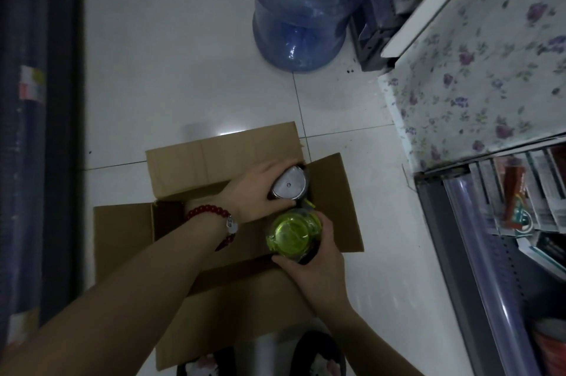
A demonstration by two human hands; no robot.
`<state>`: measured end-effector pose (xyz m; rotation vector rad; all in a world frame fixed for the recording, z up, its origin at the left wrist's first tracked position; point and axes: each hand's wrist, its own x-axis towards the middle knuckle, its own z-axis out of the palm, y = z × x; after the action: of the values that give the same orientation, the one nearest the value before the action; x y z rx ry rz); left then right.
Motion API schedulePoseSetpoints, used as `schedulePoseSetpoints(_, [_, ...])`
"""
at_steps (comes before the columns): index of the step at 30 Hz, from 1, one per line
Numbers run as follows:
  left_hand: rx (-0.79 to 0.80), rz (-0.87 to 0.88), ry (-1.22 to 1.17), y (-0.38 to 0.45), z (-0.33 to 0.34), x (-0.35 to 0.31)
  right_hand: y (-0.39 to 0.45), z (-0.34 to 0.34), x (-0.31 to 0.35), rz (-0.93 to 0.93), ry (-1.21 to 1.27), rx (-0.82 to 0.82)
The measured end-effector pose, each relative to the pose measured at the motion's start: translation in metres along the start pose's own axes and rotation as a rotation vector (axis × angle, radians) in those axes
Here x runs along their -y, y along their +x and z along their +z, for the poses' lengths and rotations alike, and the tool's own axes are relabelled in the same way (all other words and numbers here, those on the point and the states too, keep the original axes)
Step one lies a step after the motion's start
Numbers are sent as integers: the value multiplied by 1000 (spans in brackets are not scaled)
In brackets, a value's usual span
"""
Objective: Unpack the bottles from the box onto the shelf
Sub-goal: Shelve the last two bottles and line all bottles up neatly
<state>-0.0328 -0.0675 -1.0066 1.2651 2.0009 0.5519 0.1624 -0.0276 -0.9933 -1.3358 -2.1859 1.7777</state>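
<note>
An open cardboard box [214,158] sits on the white tiled floor below me, its flaps spread out. My left hand [251,191], with a red bead bracelet on the wrist, grips a dark bottle with a silver-white lid [289,184] at the box's far right corner. My right hand [315,265] holds a bottle with a yellow-green lid [292,233] just in front of it, wrapped in clear film. Both bottles are upright and seen from above. The shelf [477,253] stands to the right, its rail at floor level.
A large blue water jug [300,8] stands on the floor beyond the box. A cabinet with a floral covering [477,75] fills the upper right. Packaged goods [520,210] lie on the shelf. A dark curtain-like surface [36,130] runs along the left. My slippers [318,357] show at the bottom.
</note>
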Motion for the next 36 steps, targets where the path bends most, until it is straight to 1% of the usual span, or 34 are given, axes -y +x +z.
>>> schedulePoseSetpoints(5, [-83,-70,54,0,10,-2,-3,9,-2,32,8,-1])
schedulePoseSetpoints(10, [-145,-147,131,5,15,-14,-10,16,-7,51,15,-65])
schedulePoseSetpoints(14, [-200,-201,40,5,20,-23,-13,11,-8,89,53,-88])
schedulePoseSetpoints(19, [-239,-231,-16,-10,2,-27,-12,3,8,54,21,-123])
schedulePoseSetpoints(25, [-326,-243,-140,-38,-54,-63,-22,-26,61,-23,6,-181])
schedulePoseSetpoints(29, [-378,-248,-75,-64,-109,-98,-38,-55,110,-77,3,-175])
schedulePoseSetpoints(36, [-413,-204,-65,-114,-227,-188,-75,-128,242,-135,112,-93])
